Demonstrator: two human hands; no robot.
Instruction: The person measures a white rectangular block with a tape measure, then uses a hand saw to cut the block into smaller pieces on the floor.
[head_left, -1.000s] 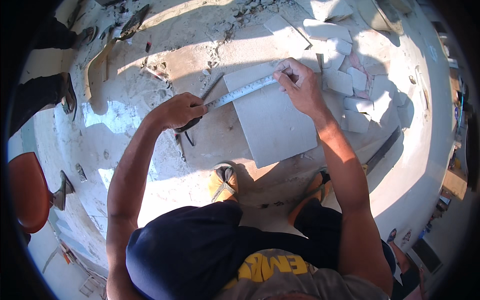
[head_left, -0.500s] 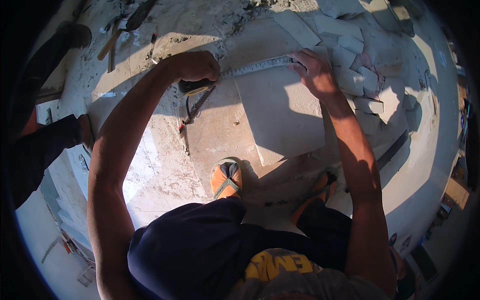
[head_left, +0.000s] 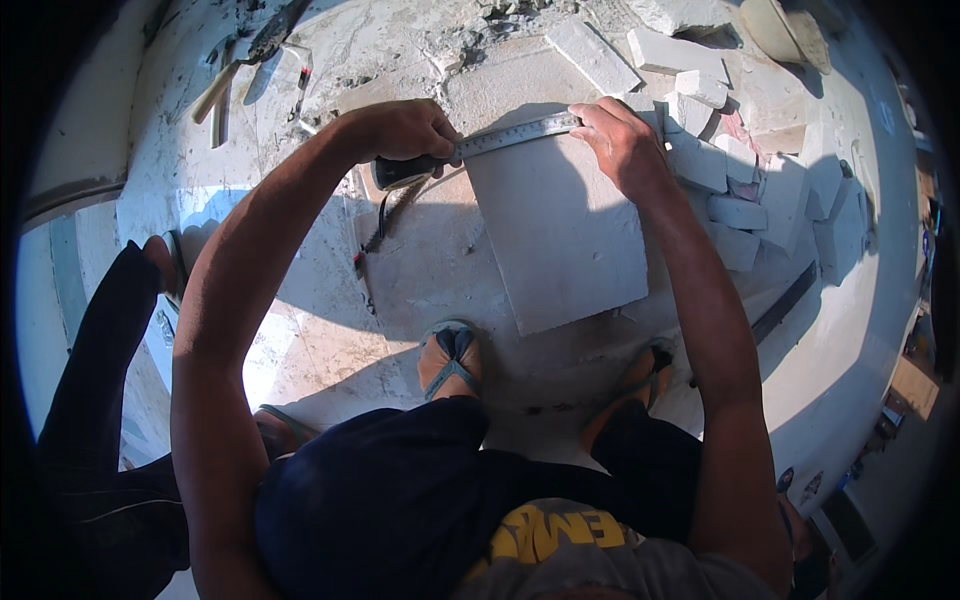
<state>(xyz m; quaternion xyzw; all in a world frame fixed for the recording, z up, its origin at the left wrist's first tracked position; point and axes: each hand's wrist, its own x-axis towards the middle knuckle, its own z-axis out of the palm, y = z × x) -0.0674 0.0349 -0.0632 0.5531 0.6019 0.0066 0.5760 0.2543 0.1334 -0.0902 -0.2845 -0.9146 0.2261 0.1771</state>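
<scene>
My left hand (head_left: 412,130) is closed around the dark case of a tape measure (head_left: 396,174). Its pale marked blade (head_left: 515,133) runs out to the right, along the far edge of a flat, light grey rectangular slab (head_left: 565,235). Over the slab's far right corner, the fingers of my right hand (head_left: 622,145) pinch the blade's other end; the tip itself is hidden by them. The slab lies on the dusty floor in front of my sandalled feet. A thin dark strap (head_left: 383,215) hangs from the tape measure's case.
Broken white block pieces (head_left: 695,160) are piled to the right, with a long dark bar (head_left: 785,300) nearer me. At the far left lie a wooden-handled tool (head_left: 216,92) and rubble. Another person's dark-clothed leg (head_left: 95,350) is at my left.
My left hand has shifted slightly right with the tape measure, so less blade spans between my hands. The other person's legs have moved nearer on my left, and sunlight now covers more rubble.
</scene>
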